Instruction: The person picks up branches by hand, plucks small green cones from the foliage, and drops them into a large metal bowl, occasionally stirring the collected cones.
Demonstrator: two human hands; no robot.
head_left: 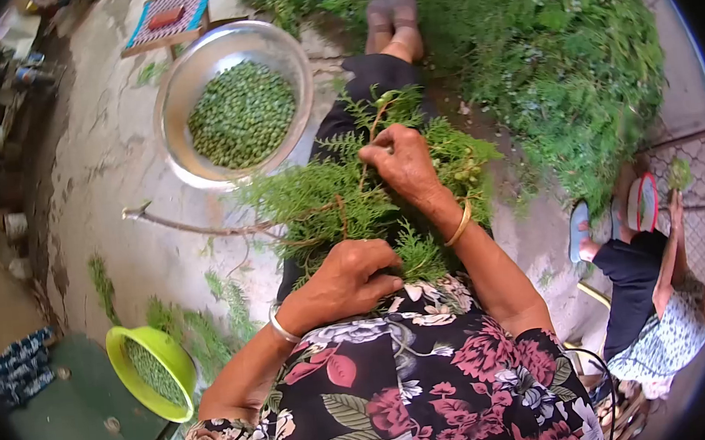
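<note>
Green sprigs of one branch (309, 197) bury my fingertips, left hand (349, 279) clenched on it, right hand (402, 165) pinching it; two bowls, metal bowl (175, 78) and lime bowl (118, 348), lie leftward.

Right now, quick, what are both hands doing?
Left hand: closed on the green branch.
Right hand: closed, pinching that branch too.
</note>
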